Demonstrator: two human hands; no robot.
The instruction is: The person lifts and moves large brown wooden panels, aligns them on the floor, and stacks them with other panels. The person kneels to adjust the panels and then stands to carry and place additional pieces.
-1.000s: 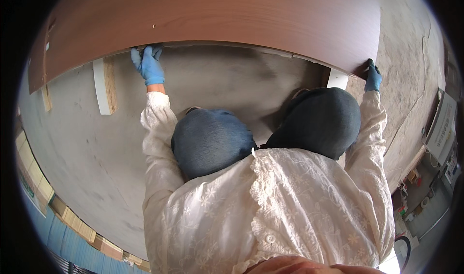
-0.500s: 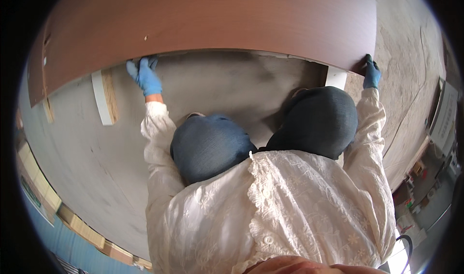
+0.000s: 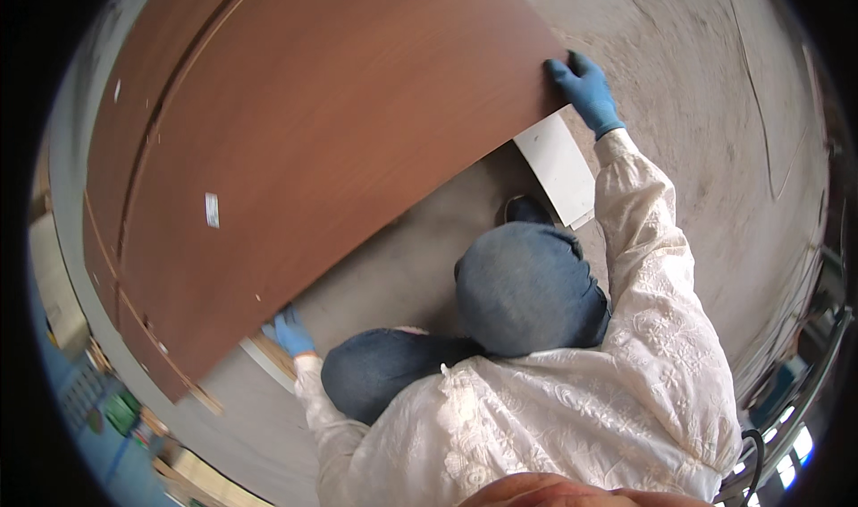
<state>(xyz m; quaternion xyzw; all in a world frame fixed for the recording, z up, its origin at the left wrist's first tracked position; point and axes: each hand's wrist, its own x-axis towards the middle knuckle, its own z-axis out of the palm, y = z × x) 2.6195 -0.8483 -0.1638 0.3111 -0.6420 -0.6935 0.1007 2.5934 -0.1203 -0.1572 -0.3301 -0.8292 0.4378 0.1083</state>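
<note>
A large reddish-brown wood-grain panel [image 3: 357, 131] lies flat, raised above the floor, and fills the upper left. My right hand [image 3: 585, 94], in a blue glove with dark fingertips, grips the panel's right edge by its near corner. My left hand [image 3: 289, 330], also blue-gloved, holds the near long edge towards its left end; some of its fingertips are hidden at the edge. Under the right corner a white board [image 3: 559, 167] sticks out as a support. Another pale support with a wooden side [image 3: 270, 360] shows beside my left hand.
A dark groove [image 3: 147, 154] runs across the panel's left part, and a small white label [image 3: 212, 210] sits on its face. The grey concrete floor [image 3: 679, 87] carries a thin cable or line at right. Stacked boards and clutter [image 3: 125, 413] stand at the lower left.
My view has turned, so the panel now slants up to the right and more of its left part shows. My right hand has shifted from the near corner onto the right edge.
</note>
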